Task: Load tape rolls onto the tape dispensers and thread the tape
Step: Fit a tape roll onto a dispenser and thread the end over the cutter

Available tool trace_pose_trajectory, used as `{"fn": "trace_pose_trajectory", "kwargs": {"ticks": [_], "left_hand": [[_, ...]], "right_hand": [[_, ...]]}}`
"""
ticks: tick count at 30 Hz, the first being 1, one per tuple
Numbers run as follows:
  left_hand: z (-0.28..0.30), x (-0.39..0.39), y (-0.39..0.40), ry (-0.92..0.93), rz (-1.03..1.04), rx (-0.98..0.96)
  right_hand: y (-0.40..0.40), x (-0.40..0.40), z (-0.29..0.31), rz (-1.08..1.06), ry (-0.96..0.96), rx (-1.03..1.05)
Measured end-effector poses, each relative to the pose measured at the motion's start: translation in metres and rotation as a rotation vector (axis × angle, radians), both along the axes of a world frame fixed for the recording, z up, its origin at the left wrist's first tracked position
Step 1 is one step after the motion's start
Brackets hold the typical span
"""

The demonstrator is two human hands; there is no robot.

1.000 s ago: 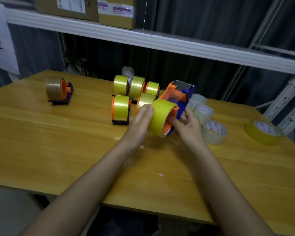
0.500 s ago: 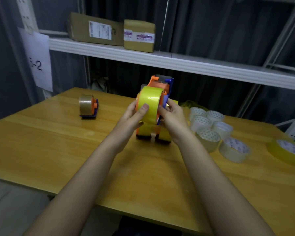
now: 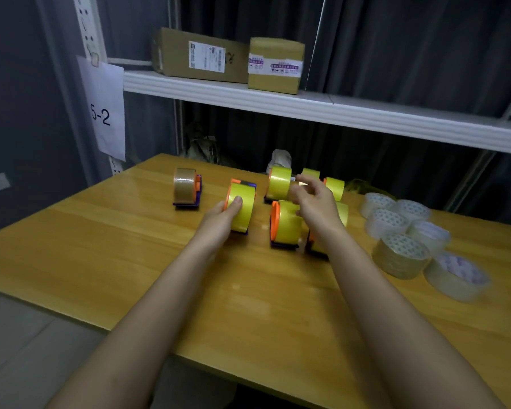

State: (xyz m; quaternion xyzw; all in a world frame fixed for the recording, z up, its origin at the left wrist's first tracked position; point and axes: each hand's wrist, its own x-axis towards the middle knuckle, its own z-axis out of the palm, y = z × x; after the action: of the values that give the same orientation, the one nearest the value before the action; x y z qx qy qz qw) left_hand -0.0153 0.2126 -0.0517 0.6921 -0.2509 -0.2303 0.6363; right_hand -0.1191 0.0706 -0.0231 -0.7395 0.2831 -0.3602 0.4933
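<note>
My left hand [image 3: 222, 217] grips a yellow tape roll on an orange and blue dispenser [image 3: 242, 206], which stands on the wooden table [image 3: 130, 249]. My right hand [image 3: 316, 202] hovers with loosely spread fingers, holding nothing, above a cluster of loaded yellow dispensers [image 3: 285, 224], and hides part of them. A dispenser with brown tape [image 3: 186, 187] stands alone at the left. Several loose clear tape rolls [image 3: 401, 252] lie at the right.
A white shelf [image 3: 307, 110] with two cardboard boxes [image 3: 230, 59] runs above the back of the table. A paper sign marked 5-2 [image 3: 104, 110] hangs on the left upright. Bare table surface spreads in front of my arms, down to the near edge.
The dispenser that both hands held up has come down onto the table left of the cluster. My right hand has let go of it and lifted over the cluster. The view shifted left.
</note>
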Motion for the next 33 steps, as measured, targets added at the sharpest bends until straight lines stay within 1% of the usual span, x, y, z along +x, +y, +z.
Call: {"fn": "trace_pose_trajectory", "kwargs": {"ticks": [8,10,13,15,17,19,21,22,24,28,30,33], "left_hand": [[-0.017,-0.008,-0.031,-0.100,0.012,0.142],[-0.020,-0.006,-0.036,-0.133,0.023,0.238],[-0.020,0.003,-0.040,-0.228,0.008,0.449],[-0.016,0.009,-0.039,-0.281,0.013,0.523],[-0.009,0.015,-0.032,-0.340,0.124,0.476],[-0.004,0.024,-0.023,-0.459,0.344,0.364],[-0.002,0.041,-0.015,-0.577,0.543,0.309],[-0.002,0.048,-0.014,-0.583,0.596,0.306],[-0.002,0.065,-0.012,-0.517,0.632,0.315],[-0.008,0.088,-0.016,-0.294,0.546,0.339],[-0.012,0.096,-0.019,-0.263,0.536,0.341],[-0.016,0.104,-0.022,-0.276,0.534,0.365]], "right_hand": [[-0.006,-0.008,0.001,0.014,0.031,-0.137],[-0.005,-0.007,0.001,0.039,0.052,-0.164],[-0.003,-0.004,0.001,0.066,0.086,-0.155],[-0.001,-0.002,0.000,0.078,0.103,-0.146],[0.001,-0.001,0.000,0.086,0.108,-0.153],[0.004,0.002,0.000,0.092,0.115,-0.185],[0.008,0.006,0.000,0.092,0.111,-0.224],[0.009,0.008,0.001,0.092,0.110,-0.234],[0.016,0.016,0.002,0.110,0.127,-0.264],[0.029,0.031,0.001,0.169,0.204,-0.372],[0.032,0.036,0.002,0.172,0.258,-0.462],[0.030,0.038,0.006,0.175,0.303,-0.554]]}}
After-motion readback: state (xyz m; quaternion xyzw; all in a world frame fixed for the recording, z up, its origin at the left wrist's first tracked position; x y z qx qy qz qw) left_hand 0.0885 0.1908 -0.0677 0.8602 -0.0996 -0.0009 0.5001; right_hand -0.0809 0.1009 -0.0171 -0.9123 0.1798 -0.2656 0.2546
